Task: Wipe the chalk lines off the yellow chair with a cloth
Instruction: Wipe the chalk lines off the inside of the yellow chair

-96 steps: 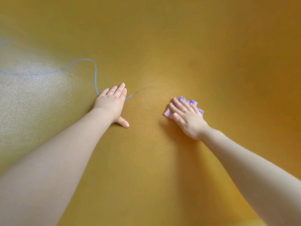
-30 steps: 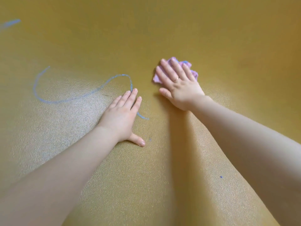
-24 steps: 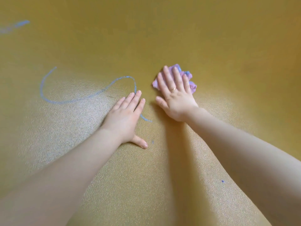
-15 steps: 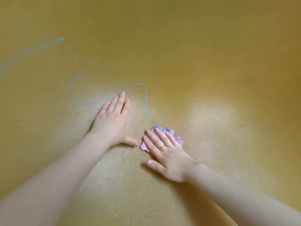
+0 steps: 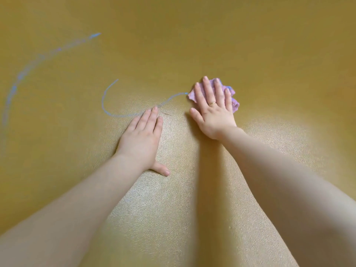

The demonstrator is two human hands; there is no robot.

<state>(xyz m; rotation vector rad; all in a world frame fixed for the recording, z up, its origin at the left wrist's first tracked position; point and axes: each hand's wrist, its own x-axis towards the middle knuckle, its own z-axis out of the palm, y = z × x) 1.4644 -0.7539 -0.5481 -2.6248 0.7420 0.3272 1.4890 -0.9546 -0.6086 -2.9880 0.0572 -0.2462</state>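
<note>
The yellow chair surface [image 5: 250,54] fills the whole view. My right hand [image 5: 213,110] lies flat with fingers spread, pressing a crumpled pink cloth [image 5: 234,102] with blue stains against it. A thin blue chalk line [image 5: 107,110] curves from the cloth's left edge down past my left fingertips and hooks upward. A fainter, smeared blue chalk arc [image 5: 19,78] runs along the far left. My left hand [image 5: 142,139] rests flat on the surface, fingers together, thumb out, holding nothing.
Both bare forearms reach in from the bottom of the view. The textured surface shines brightly near the hands and at right [image 5: 279,132]. A tiny pale speck [image 5: 229,227] lies between the forearms.
My right hand has slid the cloth up from beside my left thumb to the chalk line's right end. The vertical stretch of the line near my left hand is gone.
</note>
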